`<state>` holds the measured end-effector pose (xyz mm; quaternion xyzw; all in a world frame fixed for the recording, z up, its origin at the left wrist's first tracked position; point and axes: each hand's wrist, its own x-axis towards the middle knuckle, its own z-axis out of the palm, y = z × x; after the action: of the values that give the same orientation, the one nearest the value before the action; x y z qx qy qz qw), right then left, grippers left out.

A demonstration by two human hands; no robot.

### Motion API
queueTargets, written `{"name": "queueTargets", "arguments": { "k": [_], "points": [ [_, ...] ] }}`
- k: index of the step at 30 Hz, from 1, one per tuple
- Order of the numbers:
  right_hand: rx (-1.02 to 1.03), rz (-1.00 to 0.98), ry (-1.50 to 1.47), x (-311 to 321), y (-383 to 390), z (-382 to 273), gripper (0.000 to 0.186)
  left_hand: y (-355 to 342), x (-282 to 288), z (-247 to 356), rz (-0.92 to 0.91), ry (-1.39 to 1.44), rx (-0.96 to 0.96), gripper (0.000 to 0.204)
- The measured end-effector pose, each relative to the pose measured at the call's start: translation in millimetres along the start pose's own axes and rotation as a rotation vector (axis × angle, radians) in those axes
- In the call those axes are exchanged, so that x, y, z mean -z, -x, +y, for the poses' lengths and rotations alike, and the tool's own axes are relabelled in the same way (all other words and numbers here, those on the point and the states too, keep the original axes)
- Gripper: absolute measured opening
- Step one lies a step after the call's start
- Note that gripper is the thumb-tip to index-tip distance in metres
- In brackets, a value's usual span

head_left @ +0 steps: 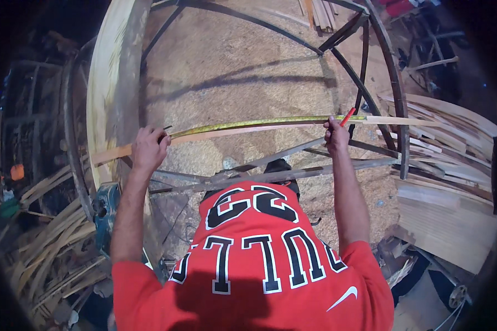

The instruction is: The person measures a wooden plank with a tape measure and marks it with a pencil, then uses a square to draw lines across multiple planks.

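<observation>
A yellow tape measure is stretched along a long pale wooden strip lying across a frame. My left hand is closed on the tape's left end over the strip; a small dark piece juts from its fingers, too small to name. My right hand is closed around a red pen-like marker and presses on the tape and strip near the tape's right end. The strip reaches past both hands, crossing a thick pale timber on the left and a dark curved frame member on the right.
A teal power tool sits below my left hand. Wooden strips are piled at right and lower left, above a broad board at lower right. Dark crossed bars brace the frame over the sawdust-coloured floor.
</observation>
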<state>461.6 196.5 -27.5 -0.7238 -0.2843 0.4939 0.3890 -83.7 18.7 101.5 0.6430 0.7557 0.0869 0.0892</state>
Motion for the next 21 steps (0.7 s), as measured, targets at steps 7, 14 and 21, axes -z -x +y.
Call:
{"name": "queueTargets", "arguments": {
  "k": [7, 14, 21],
  "points": [
    [-0.039, 0.007, -0.038, -2, 0, 2, 0.023, 1, -4, 4, 0.031, -0.020, -0.026, 0.014],
    [0.101, 0.078, 0.178, -4, -2, 6, 0.029, 3, -6, 4, 0.092, -0.029, -0.067, 0.012],
    [0.134, 0.094, 0.254, 0, -3, 9, 0.035, 6, -11, 6, 0.166, -0.007, -0.085, 0.010]
  ]
}}
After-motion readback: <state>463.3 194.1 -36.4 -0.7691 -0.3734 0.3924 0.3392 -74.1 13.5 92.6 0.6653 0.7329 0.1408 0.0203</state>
